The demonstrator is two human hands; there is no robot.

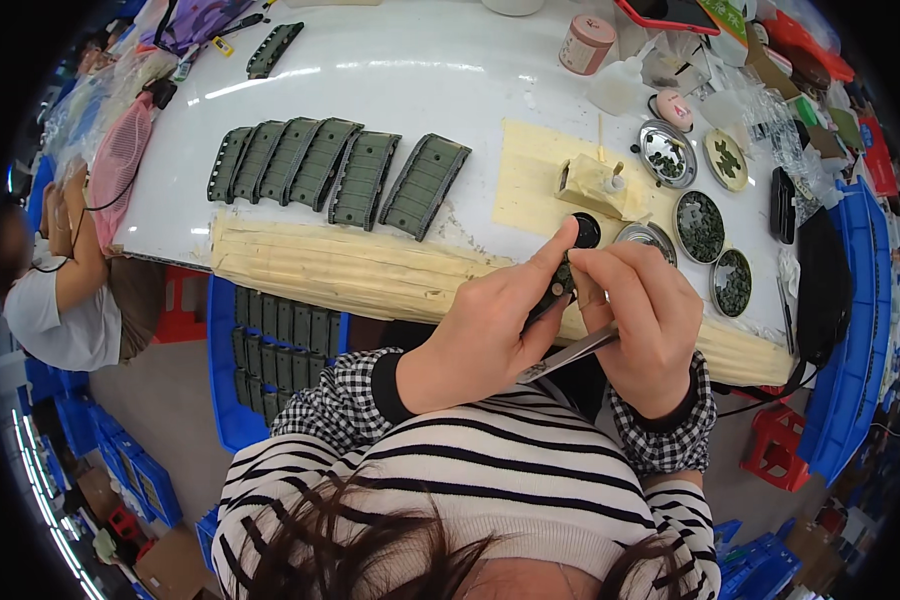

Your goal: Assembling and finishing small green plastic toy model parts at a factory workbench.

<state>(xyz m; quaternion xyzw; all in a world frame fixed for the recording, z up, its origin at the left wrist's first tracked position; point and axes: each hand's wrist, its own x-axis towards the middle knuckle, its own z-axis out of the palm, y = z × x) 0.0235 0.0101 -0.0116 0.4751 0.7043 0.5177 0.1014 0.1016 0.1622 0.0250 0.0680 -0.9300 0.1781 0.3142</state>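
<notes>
My left hand (480, 325) is closed around a dark green part (556, 287), mostly hidden by the fingers, above the table's padded front edge. At the same part, my right hand (645, 315) has its thumb and fingertips pinched together. Metal tweezers (576, 352) also lie in my right hand, their tips pointing down and left, away from the part. Whether the right fingertips hold a small piece cannot be made out. Just beyond the hands are a round black lid-like piece (586, 231) and a metal dish (650, 234), partly covered by the right hand.
Several curved dark green panels (352, 180) stand in a row at left, with more in a blue crate (220, 415) below. Dishes of small green pieces (700, 226) sit at right, near a tape-wrapped block (602, 187). Another person (70, 290) works at far left.
</notes>
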